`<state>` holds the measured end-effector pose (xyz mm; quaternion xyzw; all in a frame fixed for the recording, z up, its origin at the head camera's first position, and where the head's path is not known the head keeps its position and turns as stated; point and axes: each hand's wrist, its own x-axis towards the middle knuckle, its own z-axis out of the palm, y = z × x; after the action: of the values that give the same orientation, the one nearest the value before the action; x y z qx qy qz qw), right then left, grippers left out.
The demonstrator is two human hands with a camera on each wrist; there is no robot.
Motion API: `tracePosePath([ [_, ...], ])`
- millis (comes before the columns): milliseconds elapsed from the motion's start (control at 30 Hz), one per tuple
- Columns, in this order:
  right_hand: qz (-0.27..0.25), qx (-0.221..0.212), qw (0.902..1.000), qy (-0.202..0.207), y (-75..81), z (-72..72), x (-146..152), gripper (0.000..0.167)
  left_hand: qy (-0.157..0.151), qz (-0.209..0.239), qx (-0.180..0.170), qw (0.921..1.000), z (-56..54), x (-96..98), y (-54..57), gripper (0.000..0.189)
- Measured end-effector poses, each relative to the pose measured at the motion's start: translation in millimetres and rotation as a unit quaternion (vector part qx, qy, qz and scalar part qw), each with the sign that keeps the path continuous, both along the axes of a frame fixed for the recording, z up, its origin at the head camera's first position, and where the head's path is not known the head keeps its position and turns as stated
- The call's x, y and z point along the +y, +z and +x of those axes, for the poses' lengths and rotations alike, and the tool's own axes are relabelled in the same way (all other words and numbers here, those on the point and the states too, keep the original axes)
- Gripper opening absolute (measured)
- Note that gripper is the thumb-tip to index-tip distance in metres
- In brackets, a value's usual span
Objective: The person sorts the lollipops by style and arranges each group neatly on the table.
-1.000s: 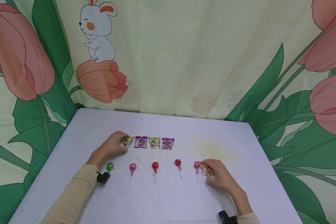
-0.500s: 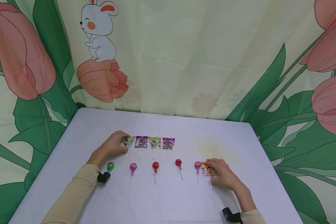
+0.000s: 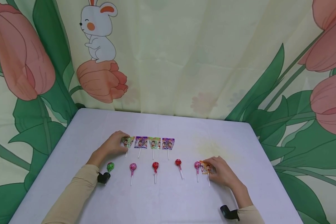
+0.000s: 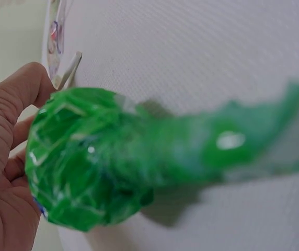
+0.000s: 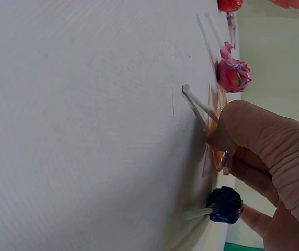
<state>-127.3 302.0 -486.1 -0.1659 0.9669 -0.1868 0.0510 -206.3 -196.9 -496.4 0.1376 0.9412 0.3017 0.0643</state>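
Note:
My left hand [image 3: 112, 146] holds the leftmost flat-packet lollipop [image 3: 128, 142], green, in the far row on the table; its fingers hide the packet's left side. Lower down, my right hand [image 3: 223, 172] pinches an orange flat-packet lollipop [image 3: 206, 167] by its right side, the white stick pointing toward me. Just left of that packet lies a pink ball lollipop [image 3: 197, 165]. In the right wrist view a dark purple ball lollipop [image 5: 225, 204] lies beside the right hand's fingers; the hand hides it from the head view. A green ball lollipop [image 4: 87, 157] fills much of the left wrist view.
Right of the left hand, purple [image 3: 141, 142], green [image 3: 154, 143] and purple [image 3: 168, 143] packets continue the far row. The nearer row holds a green ball lollipop [image 3: 110, 167] by the left wrist camera, a pink one [image 3: 133, 167] and two red ones [image 3: 155, 165]. A printed curtain hangs behind the table.
The right hand has shifted slightly with the orange packet, first right, then back left and away from me. Its stick now shows below the thumb. The left hand stays still.

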Motion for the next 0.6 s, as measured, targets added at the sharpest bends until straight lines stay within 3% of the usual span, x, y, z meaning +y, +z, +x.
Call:
tracePosePath([
  [333, -0.023, 0.010, 0.9996, -0.009, -2.3, 2.4, 0.1, 0.054, -0.005, 0.002, 0.007, 1.0000, 0.2, 1.0, 0.3, 0.061],
  [600, -0.042, 0.034, 0.9984, -0.018, 6.4, 1.3, 1.6, 0.055, 0.001, 0.004, 0.002, 1.0000, 1.7, 1.4, 2.0, 0.061],
])
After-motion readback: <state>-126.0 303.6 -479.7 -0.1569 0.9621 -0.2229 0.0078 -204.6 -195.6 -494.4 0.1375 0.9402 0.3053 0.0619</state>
